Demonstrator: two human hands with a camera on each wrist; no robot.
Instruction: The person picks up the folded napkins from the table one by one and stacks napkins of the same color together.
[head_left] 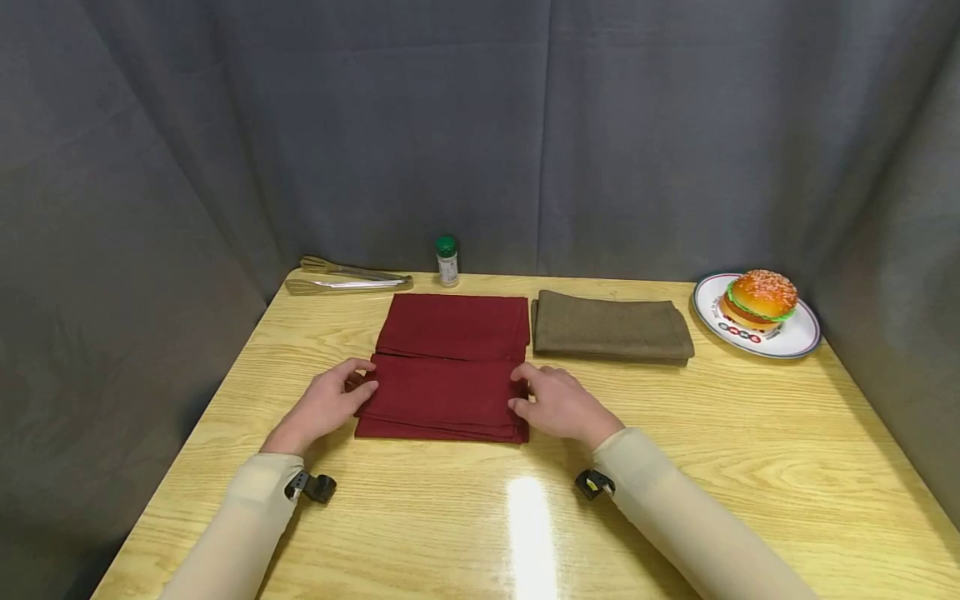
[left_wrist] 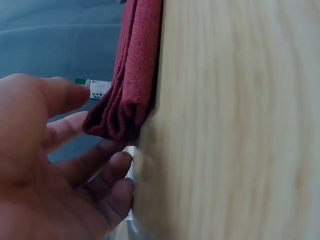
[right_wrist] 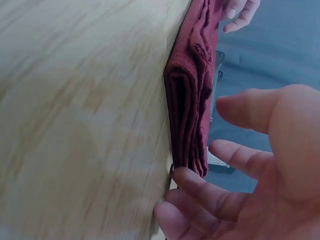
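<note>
A dark red cloth (head_left: 446, 392), folded in layers, lies on the wooden table. At its left edge is my left hand (head_left: 330, 400), thumb and fingers apart and loosely bent. In the left wrist view the cloth's folded end (left_wrist: 120, 110) sits between thumb and fingers, not pinched. My right hand (head_left: 558, 400) is at the opposite edge. Seen from the right wrist, a fingertip touches or nearly touches the stacked layers (right_wrist: 187, 120), while the thumb stays off them. Behind the front fold, a further flat part of red cloth (head_left: 457, 325) spreads toward the back.
A folded brown cloth (head_left: 611, 327) lies right of the red one. Metal tongs (head_left: 348, 285) and a green-capped shaker (head_left: 447, 262) stand at the back left. A plate (head_left: 802, 337) with a burger (head_left: 761, 298) is at the far right. Grey curtains (head_left: 540, 133) surround the table (head_left: 712, 467).
</note>
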